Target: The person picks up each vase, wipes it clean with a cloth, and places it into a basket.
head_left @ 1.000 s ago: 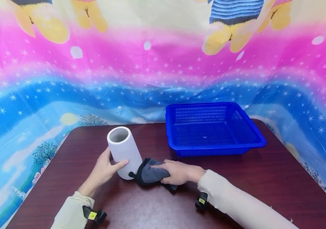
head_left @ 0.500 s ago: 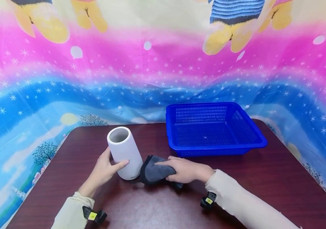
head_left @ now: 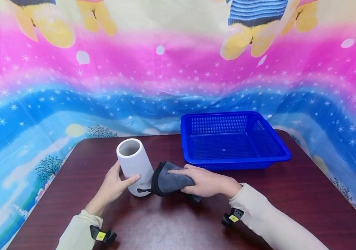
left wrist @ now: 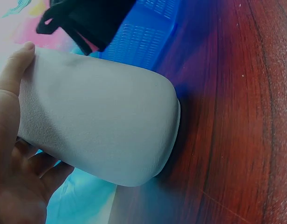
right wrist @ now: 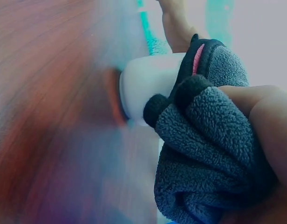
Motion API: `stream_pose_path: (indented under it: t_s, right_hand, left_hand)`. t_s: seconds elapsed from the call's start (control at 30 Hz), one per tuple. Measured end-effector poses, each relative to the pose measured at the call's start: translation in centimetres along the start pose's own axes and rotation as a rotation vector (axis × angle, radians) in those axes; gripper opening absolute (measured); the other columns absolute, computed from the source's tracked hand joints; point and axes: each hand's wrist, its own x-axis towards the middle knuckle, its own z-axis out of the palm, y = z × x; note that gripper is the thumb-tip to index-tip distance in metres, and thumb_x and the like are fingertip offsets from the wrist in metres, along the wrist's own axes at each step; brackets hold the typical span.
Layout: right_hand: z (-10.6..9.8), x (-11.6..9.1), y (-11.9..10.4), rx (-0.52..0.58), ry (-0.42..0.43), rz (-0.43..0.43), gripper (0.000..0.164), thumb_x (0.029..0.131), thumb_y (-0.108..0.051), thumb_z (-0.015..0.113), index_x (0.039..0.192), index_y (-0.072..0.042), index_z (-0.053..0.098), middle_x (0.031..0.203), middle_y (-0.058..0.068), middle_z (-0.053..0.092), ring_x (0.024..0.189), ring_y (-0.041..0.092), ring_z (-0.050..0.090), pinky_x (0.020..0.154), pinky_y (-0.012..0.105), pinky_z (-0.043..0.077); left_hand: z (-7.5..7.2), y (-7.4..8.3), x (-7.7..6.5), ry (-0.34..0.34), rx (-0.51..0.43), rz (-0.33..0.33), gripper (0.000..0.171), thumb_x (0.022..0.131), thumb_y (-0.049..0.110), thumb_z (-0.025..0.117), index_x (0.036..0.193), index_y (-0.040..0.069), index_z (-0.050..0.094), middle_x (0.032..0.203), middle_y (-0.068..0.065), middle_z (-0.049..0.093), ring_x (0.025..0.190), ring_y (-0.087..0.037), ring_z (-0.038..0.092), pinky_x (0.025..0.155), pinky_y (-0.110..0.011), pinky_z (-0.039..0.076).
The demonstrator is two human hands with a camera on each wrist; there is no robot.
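A white vase point(head_left: 135, 166) with a round open top stands upright on the table. My left hand point(head_left: 114, 184) grips it from the left, the thumb across its front and the other fingers behind. In the left wrist view the vase point(left wrist: 101, 116) shows a smooth pale side. My right hand point(head_left: 207, 181) holds a bunched dark grey cloth point(head_left: 173, 178) with black edging and a small black loop, close to the vase's lower right side. Seen from the right wrist, the cloth point(right wrist: 213, 140) is fluffy and folded, and partly hides the vase point(right wrist: 148, 84).
Behind my right hand, a blue plastic basket point(head_left: 237, 161) with perforated walls stands at the back right of the dark red wooden table point(head_left: 171, 229). A colourful printed curtain point(head_left: 153, 83) hangs behind the table and along its sides.
My right hand has moved right and slightly up with the cloth, which has lifted a little beside the vase. The left hand and the vase have stayed in place.
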Motion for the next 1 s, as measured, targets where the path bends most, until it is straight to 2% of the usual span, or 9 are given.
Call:
stream_pose_path:
  t_s: [0.27, 0.6, 0.8, 1.0]
  right_hand:
    - [-1.0, -0.2, -0.9, -0.002, 0.047, -0.067, 0.062, 0.094, -0.022, 0.069, 0.151, -0.033, 0.047, 0.105, -0.003, 0.056, 0.095, 0.011, 0.053, 0.085, 0.030, 0.047]
    - [-2.2, -0.1, -1.4, 0.015, 0.093, -0.079, 0.064, 0.094, -0.021, 0.067, 0.152, -0.034, 0.045, 0.108, -0.003, 0.058, 0.099, 0.012, 0.054, 0.087, 0.032, 0.047]
    - [-2.8, 0.1, -1.8, 0.059, 0.123, -0.086, 0.066, 0.094, -0.019, 0.066, 0.153, -0.034, 0.043, 0.107, -0.002, 0.056, 0.096, 0.013, 0.054, 0.086, 0.031, 0.047]
    - [-3.1, 0.6, -2.3, 0.145, 0.154, -0.089, 0.066, 0.095, -0.019, 0.064, 0.154, -0.038, 0.040, 0.115, 0.001, 0.056, 0.101, 0.016, 0.053, 0.087, 0.034, 0.048]
  left_hand:
    - [-0.2, -0.1, -0.1, 0.000, 0.002, 0.014, 0.074, 0.086, 0.025, 0.081, 0.148, 0.012, 0.041, 0.138, -0.015, 0.059, 0.121, -0.034, 0.061, 0.097, -0.054, 0.054]
    - [-0.2, -0.1, 0.1, 0.004, 0.027, 0.019, 0.075, 0.085, 0.027, 0.081, 0.147, 0.013, 0.043, 0.138, -0.014, 0.060, 0.123, -0.033, 0.060, 0.099, -0.055, 0.052]
    - [-0.2, -0.1, 0.1, 0.002, 0.045, 0.020, 0.072, 0.085, 0.024, 0.080, 0.146, 0.010, 0.044, 0.136, -0.015, 0.061, 0.123, -0.032, 0.060, 0.099, -0.055, 0.051]
    - [-0.2, 0.0, 0.0, -0.013, 0.010, 0.001, 0.071, 0.087, 0.026, 0.080, 0.146, 0.015, 0.043, 0.138, -0.012, 0.060, 0.124, -0.032, 0.060, 0.100, -0.057, 0.052]
